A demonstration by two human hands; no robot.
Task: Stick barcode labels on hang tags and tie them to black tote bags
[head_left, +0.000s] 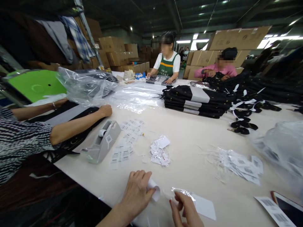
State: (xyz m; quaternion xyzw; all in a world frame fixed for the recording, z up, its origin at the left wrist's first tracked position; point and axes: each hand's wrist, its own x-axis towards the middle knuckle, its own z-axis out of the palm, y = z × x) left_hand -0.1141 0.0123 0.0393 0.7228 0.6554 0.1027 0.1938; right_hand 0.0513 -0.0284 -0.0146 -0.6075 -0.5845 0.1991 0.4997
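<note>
My left hand [137,194] is near the front edge of the table, its fingers closed around a curled piece of white paper [155,189]. To its right, my right hand [187,211] is raised with bent fingers; thumb and forefinger stand a little apart, and I make out nothing between them. Just beyond that hand lies a flat white card [205,206] with clear plastic at its left end. A small pile of white tags [161,149] is ahead of my hands. Another pile of tags with thin strings [243,165] lies farther right.
At left, a person's striped sleeve [26,138] and arms reach over black fabric beside a tape dispenser [106,143]. Barcode stickers [125,151], stacked black garments [196,101], plastic bags [281,148] and a phone [288,208] lie around. Two people work across the table.
</note>
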